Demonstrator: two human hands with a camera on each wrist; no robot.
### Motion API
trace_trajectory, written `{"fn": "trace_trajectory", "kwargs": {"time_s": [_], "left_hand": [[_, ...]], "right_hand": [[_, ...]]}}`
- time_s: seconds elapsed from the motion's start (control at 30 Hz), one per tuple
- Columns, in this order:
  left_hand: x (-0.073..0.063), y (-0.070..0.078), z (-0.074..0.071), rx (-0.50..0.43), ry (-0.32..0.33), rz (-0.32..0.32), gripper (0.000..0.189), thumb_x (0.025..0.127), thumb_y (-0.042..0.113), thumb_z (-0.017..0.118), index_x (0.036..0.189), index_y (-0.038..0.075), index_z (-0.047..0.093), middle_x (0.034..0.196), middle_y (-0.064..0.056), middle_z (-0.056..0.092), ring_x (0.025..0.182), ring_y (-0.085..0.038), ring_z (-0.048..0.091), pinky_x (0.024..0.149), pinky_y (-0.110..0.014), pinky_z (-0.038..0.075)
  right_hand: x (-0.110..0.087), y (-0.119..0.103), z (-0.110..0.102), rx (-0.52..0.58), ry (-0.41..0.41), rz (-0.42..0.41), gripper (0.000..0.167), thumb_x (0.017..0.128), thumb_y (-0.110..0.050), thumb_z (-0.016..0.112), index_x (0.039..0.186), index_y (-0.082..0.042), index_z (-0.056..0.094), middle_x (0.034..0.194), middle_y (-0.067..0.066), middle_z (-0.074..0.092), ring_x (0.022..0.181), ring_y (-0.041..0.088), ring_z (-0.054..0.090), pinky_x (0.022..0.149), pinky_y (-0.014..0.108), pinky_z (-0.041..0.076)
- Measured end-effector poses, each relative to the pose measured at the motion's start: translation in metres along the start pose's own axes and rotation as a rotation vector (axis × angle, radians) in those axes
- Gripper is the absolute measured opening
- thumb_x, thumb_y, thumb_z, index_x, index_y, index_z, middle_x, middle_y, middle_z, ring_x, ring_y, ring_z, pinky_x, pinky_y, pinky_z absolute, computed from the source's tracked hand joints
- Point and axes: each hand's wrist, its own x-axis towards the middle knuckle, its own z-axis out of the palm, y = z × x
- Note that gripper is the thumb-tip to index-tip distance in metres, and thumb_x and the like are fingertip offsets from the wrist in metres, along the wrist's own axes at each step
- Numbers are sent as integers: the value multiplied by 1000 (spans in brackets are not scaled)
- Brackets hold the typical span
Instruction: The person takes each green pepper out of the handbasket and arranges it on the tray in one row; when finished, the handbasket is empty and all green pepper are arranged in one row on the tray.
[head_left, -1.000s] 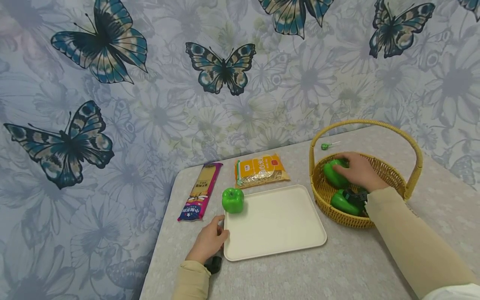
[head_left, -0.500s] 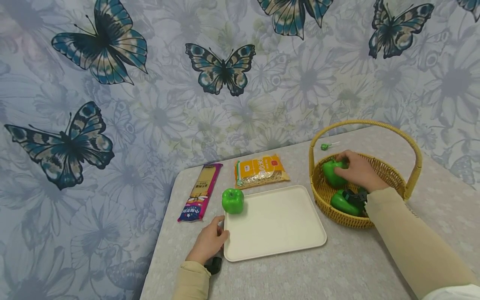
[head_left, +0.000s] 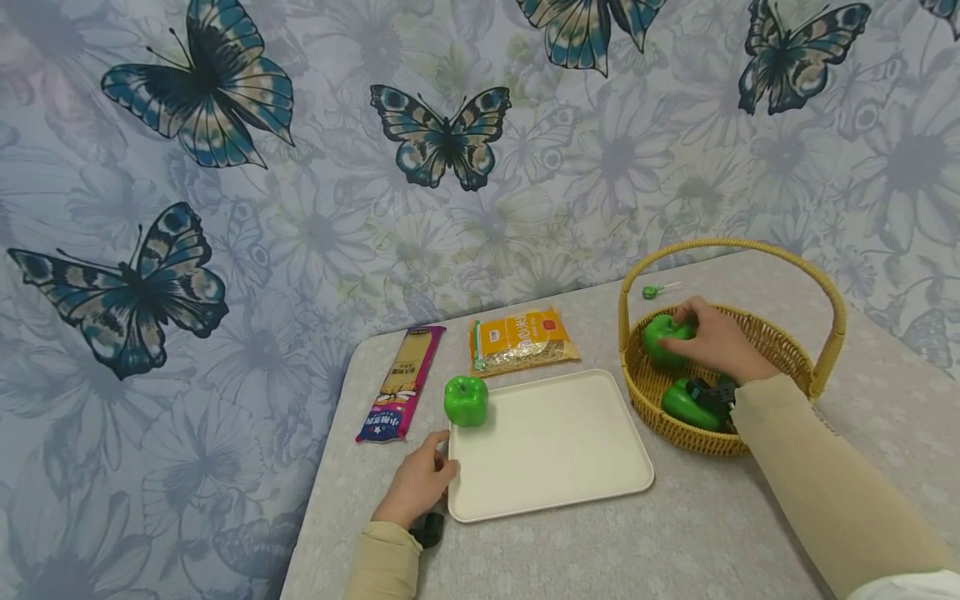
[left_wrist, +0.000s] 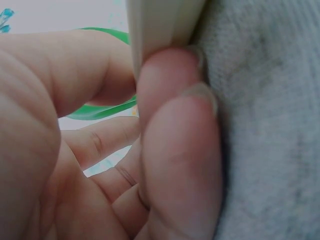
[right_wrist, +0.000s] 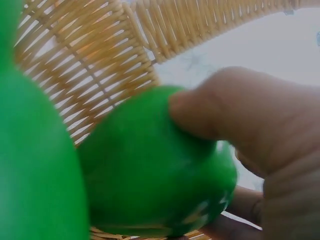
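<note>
My right hand (head_left: 723, 343) reaches into a wicker basket (head_left: 651, 414) and grips a green bell pepper (head_left: 662, 342), with the thumb on its near side and the fingers at its far side. In the right wrist view the thumb presses on this pepper's glossy skin. Another green pepper (head_left: 686, 406) lies in the basket below my wrist, partly hidden by the wrist camera. My left hand (head_left: 415, 479) pinches the left edge of a cream tray (head_left: 551, 450), its fingertips tucked against the rim. A green bell pepper (head_left: 466, 402) sits upright at the tray's back left corner.
Behind the tray lies an orange bag of grain (head_left: 522, 342). A purple and pink noodle packet (head_left: 401, 384) lies at the left. Beyond the basket is a small green lollipop (head_left: 650, 292). The basket's tall handle (head_left: 731, 242) arches over my right hand. A butterfly-patterned wall stands behind the table.
My right hand has shifted the gripped bell pepper slightly up and to the left inside the basket. The left hand and the tray stay where they were.
</note>
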Motion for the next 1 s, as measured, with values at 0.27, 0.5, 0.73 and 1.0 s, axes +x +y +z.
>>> {"fn": "trace_trajectory", "kwargs": {"time_s": [0.27,0.5,0.73,1.0], "left_hand": [[0,-2,-1,-10,-14,-9,55,100,20,63,150,6,46,90,-6,62,68,-17,59,60,-33,51],[0,-2,-1,-10,-15,-6,54,100,21,63,149,7,46,90,-6,62,68,-17,60,60,-33,51],[0,-1,-1,-7,-13,-3,55,100,21,63,149,6,46,91,-6,63,69,-17,60,61,-33,51],[0,0,-1,-4,-27,-15,54,100,22,64,149,7,46,93,-7,63,70,-17,60,62,-33,51]], "right_hand": [[3,2,2,12,-40,-15,85,93,-43,74,154,0,32,150,32,43,135,51,43,103,67,41],[2,0,2,-37,-57,-29,88,93,-41,74,156,6,32,151,34,40,135,53,42,105,68,39],[3,-1,1,-66,-49,-16,84,92,-43,75,151,6,41,150,35,40,132,54,43,103,68,39],[0,-11,-6,-33,-21,19,86,93,-46,73,154,2,38,154,36,34,131,54,44,100,68,42]]}}
